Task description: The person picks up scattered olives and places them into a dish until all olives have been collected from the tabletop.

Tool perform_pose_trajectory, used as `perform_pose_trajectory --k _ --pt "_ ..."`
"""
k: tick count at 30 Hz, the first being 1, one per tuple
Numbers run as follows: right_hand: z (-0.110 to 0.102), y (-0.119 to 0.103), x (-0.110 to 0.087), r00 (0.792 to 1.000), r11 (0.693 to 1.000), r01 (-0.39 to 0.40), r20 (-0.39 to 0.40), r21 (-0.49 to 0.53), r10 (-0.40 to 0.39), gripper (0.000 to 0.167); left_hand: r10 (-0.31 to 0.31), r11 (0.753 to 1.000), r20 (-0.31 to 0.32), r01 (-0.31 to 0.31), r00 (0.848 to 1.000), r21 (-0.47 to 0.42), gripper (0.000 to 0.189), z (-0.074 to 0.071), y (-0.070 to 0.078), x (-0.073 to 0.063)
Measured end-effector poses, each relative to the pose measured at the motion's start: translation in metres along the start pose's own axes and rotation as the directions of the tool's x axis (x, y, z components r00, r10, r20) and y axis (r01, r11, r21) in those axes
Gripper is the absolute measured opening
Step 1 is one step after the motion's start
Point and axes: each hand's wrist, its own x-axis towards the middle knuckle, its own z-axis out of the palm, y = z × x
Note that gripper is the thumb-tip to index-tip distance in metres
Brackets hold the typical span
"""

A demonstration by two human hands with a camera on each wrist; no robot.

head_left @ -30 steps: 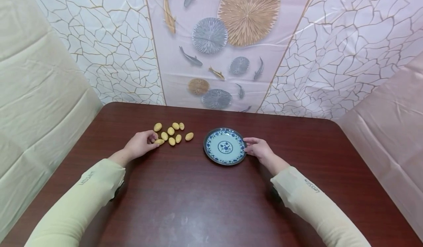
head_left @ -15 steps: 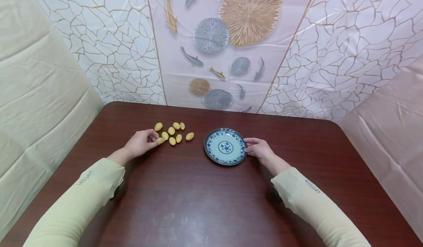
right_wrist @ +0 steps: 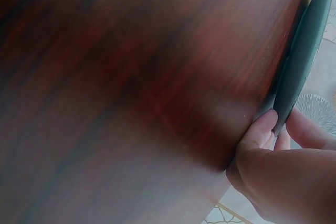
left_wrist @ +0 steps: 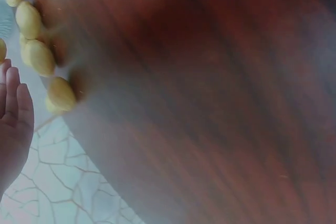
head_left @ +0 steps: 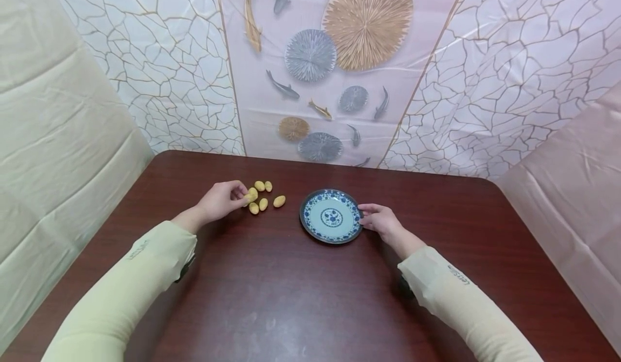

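Observation:
My left hand (head_left: 219, 201) pinches a small yellow potato (head_left: 248, 199) between thumb and fingers, overlapping another potato in the head view. Beyond it, several loose potatoes (head_left: 263, 204) lie in a loose group on the table; those behind the hand are hidden. The left wrist view catches part of a potato (left_wrist: 2, 51) at the fingertips, cut off by the frame. To the right is a round plate (head_left: 319, 217) with a blue floral border and dark rim. My right hand (head_left: 382, 222) holds its right edge, fingers and thumb on either side of the rim (right_wrist: 302, 51).
The dark red-brown wooden table (head_left: 276, 297) carries everything. At its far edge hangs a patterned cloth (head_left: 262, 119) with fish and round motifs. Pale padded fabric walls (head_left: 58, 136) close in both sides.
My left hand has moved right and slightly away from me, bringing its potato against the others. It now covers the spot where the leftmost potatoes lay. The right hand stays on the plate.

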Motion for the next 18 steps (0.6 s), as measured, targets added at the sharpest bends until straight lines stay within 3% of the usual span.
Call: perform_pose_trajectory --k 11,18 --pt "-0.001 -0.001 -0.002 1.000 1.000 0.006 0.006 0.001 -0.006 0.047 0.059 0.998 0.020 -0.059 0.998 -0.004 0.016 0.009 0.027 0.018" --pt "0.000 -0.001 -0.002 1.000 1.000 0.006 0.008 0.001 -0.006 0.047 0.042 0.998 0.084 -0.038 0.996 -0.040 0.015 0.018 0.047 0.030"
